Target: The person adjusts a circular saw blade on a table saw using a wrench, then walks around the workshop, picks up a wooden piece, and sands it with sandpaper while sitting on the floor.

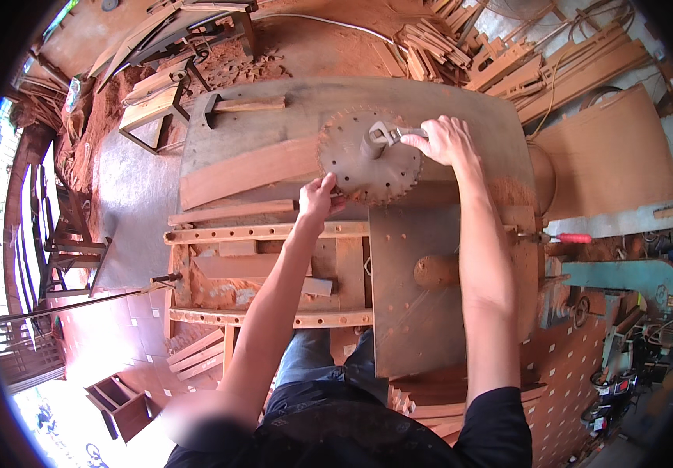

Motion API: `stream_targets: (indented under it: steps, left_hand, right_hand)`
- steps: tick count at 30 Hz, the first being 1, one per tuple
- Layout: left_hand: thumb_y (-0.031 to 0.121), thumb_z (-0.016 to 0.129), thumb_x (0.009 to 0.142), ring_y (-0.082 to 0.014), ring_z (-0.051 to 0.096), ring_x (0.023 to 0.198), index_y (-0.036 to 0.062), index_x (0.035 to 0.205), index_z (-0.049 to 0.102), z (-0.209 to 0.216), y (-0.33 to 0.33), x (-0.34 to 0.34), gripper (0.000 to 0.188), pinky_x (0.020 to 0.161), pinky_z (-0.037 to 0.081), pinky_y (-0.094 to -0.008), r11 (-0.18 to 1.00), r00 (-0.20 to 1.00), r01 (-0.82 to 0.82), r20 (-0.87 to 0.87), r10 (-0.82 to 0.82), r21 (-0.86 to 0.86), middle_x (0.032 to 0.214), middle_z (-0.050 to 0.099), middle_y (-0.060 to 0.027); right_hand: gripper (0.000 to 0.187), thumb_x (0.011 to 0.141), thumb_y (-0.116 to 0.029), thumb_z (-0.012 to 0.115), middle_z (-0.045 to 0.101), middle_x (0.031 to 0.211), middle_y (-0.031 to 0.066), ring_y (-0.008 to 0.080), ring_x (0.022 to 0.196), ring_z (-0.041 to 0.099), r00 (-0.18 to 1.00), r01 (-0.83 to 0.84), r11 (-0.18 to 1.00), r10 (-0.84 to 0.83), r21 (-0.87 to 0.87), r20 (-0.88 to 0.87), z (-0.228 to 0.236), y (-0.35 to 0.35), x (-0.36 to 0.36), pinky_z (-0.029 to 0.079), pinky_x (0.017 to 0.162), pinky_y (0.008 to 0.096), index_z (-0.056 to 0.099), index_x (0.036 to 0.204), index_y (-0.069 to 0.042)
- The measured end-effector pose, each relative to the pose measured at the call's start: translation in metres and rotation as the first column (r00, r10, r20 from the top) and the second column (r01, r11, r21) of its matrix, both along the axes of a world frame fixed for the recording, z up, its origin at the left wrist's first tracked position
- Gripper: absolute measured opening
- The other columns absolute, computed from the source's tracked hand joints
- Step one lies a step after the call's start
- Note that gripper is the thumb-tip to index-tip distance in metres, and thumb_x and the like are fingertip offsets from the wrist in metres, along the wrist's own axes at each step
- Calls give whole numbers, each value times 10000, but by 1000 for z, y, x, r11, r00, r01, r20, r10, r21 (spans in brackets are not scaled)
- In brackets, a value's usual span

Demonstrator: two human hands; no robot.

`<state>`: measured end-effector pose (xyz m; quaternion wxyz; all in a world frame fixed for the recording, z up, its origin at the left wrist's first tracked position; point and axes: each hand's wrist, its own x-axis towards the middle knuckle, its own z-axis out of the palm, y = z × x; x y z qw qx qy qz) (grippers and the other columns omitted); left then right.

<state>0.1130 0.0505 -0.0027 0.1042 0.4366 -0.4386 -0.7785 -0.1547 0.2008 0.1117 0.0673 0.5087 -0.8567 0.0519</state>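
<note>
A round, toothed circular saw blade [356, 168] stands over the worktable, with a metal hub or nut near its middle. My left hand [319, 201] pinches the blade's lower left rim, thumb on the near face. The jaws of a metal adjustable wrench [383, 134] sit at the hub. Its handle is in my right hand [445, 142], fingers closed around it. Whether the jaws grip the nut tightly I cannot tell.
A hammer [250, 104] and a wide reddish board [250, 173] lie left of the blade. Nearer me is a wooden frame with holed rails [266, 232], beside a flat metal plate [406, 327]. A red-handled tool [570, 238] sticks out at right; timber [438, 51] is piled behind.
</note>
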Motion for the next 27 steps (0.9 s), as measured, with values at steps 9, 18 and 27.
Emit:
stream_targets:
  steps: [9, 18, 27]
  left_hand:
    - [384, 640, 1028, -201, 711, 857, 40, 1219, 667, -9, -7, 10, 394, 758, 631, -354, 1000, 1000, -22, 0, 22, -7, 1032, 678, -54]
    - [410, 627, 1033, -211, 698, 854, 75, 1249, 635, -20, -6, 2, 399, 722, 600, -359, 999, 999, 53, -4, -53, 5, 1032, 661, -54]
    - [447, 621, 1028, -194, 702, 902, 44, 1340, 607, 3, 0, 35, 510, 730, 578, -310, 991, 994, 100, 58, -95, -88, 1178, 699, -111]
  right_hand:
    - [722, 865, -788, 582, 741, 885, 231, 438, 917, 716, 987, 147, 986, -152, 82, 57, 9, -9, 30, 538, 814, 553, 784, 905, -96]
    - [574, 781, -656, 757, 732, 808, 163, 347, 827, 719, 979, 26, 972, -73, 235, 193, 67, -9, -16, 535, 736, 510, 764, 789, -83]
    - [327, 846, -413, 811, 707, 812, 83, 215, 721, 683, 890, 174, 985, -152, -12, 431, 162, 166, 106, 498, 628, 373, 735, 872, -96]
